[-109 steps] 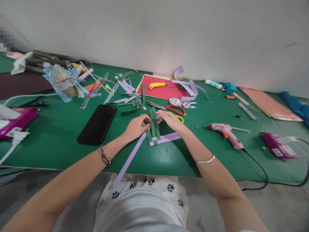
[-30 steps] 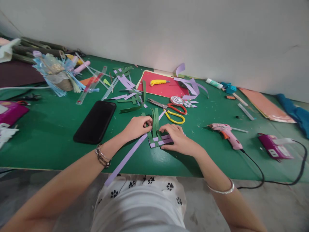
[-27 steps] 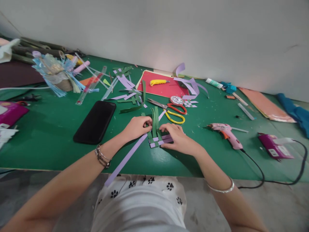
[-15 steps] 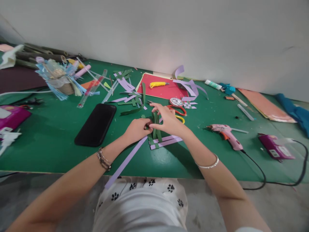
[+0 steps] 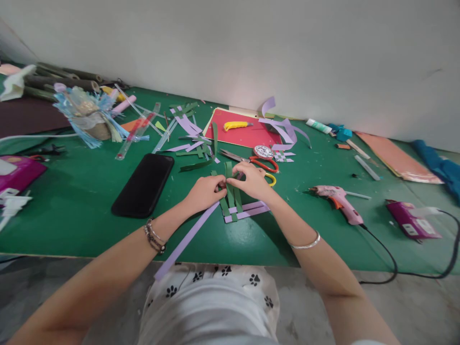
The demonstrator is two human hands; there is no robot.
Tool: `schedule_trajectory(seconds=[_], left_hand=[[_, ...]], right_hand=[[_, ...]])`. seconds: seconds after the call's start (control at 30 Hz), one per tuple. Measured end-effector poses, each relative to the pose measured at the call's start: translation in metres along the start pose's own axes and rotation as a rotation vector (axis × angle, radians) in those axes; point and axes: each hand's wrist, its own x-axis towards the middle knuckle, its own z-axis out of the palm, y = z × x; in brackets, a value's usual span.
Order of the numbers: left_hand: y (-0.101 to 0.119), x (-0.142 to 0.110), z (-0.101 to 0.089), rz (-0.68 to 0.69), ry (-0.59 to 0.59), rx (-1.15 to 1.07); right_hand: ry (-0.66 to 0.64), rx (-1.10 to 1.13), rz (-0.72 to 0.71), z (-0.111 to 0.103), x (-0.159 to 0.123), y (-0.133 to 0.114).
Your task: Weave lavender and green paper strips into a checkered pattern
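Between my hands is a woven piece of paper strips, with purple strips (image 5: 251, 211) crossing green ones. My left hand (image 5: 205, 195) is closed, thumb and fingers pinched at the left side of the weave. From beneath it a long purple paper strip (image 5: 187, 241) runs down past the table's front edge. My right hand (image 5: 252, 182) has thumb and index finger pinched on a green paper strip (image 5: 228, 169) that stands up from the weave. The fingertips of both hands nearly meet, hiding part of the strips. Just behind my right hand lie scissors (image 5: 272, 165) with red and yellow handles.
A black phone (image 5: 143, 186) lies left of my hands. Farther back are a yellow cutter (image 5: 236, 125) on red paper (image 5: 230, 138), a tape roll (image 5: 263, 152) and loose strips. To the right sit a pink glue gun (image 5: 339, 201) and a purple power box (image 5: 413, 219) with cables.
My right hand has come down and its raised fingers have curled in, pinching the green strip. The scissor blades behind it now show. My left hand has barely moved.
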Motion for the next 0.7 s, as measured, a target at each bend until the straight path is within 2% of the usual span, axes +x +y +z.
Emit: schedule_trajectory(seconds=[0.27,0.53,0.7], left_hand=[[-0.003,0.000,0.001,0.020,-0.015,-0.021],[-0.002,0.001,0.001,-0.005,0.002,-0.084],[-0.003,0.001,0.002,-0.021,0.012,-0.097]], right_hand=[[0.042,0.178,-0.025,0.000,-0.002,0.011],[0.158,0.070,-0.049,0.001,-0.013,0.013],[0.213,-0.022,-0.009,-0.001,-0.021,0.008]])
